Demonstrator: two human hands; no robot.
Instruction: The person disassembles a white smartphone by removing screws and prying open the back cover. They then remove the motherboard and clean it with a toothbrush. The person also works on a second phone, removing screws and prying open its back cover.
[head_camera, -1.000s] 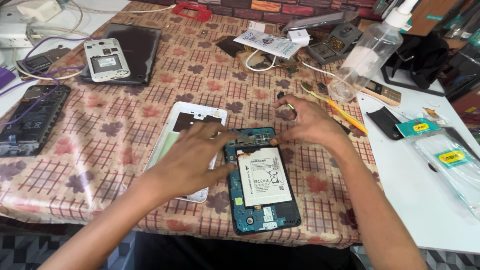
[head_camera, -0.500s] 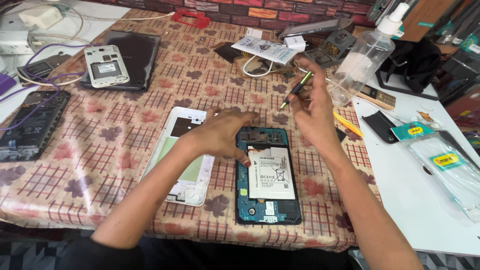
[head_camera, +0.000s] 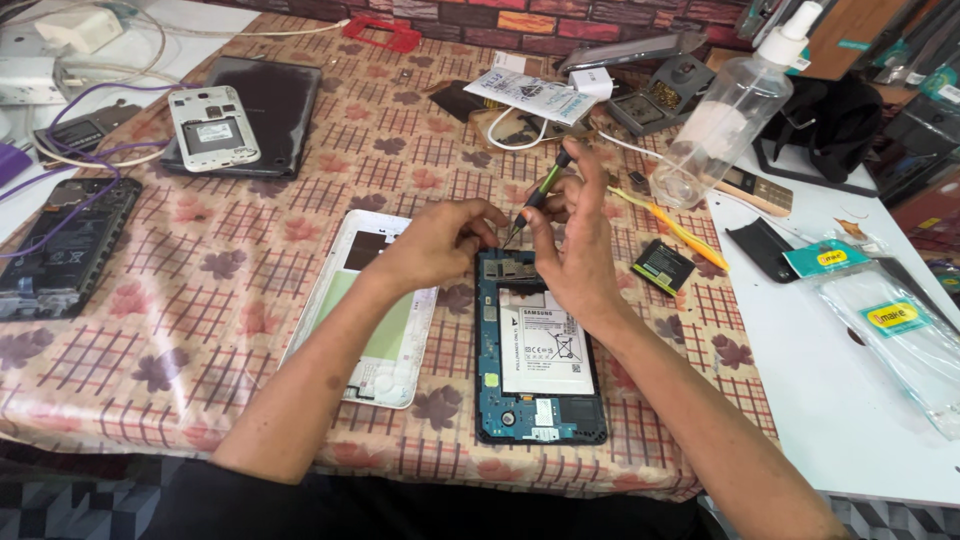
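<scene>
Head view, looking down on a tabletop (head_camera: 200, 330) under a checked, flowered cloth. An opened tablet (head_camera: 538, 350) lies face down near the front edge, its blue board and white battery (head_camera: 545, 345) bare. The right hand (head_camera: 575, 250) rests over the tablet's upper right part, and its grip is closed on a slim screwdriver (head_camera: 540, 195) — the tip slants down to the tablet's top edge. The left hand (head_camera: 435, 240) sits at the tablet's upper left corner, fingers curled and pressing on the frame; it holds nothing that can be told apart.

Just left of the tablet, partly under the left forearm, lies the white back cover (head_camera: 365, 320), inner side up. Further left a dark opened phone (head_camera: 60, 245) lies among purple wires. Toward the back a white phone shell (head_camera: 212, 128) rests on a dark tablet (head_camera: 265, 110). A red frame (head_camera: 385, 35) lies at the far edge.

Right of the hands a small black battery (head_camera: 662, 265) lies on the cloth, with a yellow pry tool (head_camera: 685, 232) just beyond it. A clear spray bottle (head_camera: 725, 115) stands tilted behind them; whether there is liquid in it cannot be told. On the white surface to the right lie clear plastic sleeves (head_camera: 890, 330) with yellow labels, each holding a flat transparent piece — and a black bag (head_camera: 835, 130) sits behind.
</scene>
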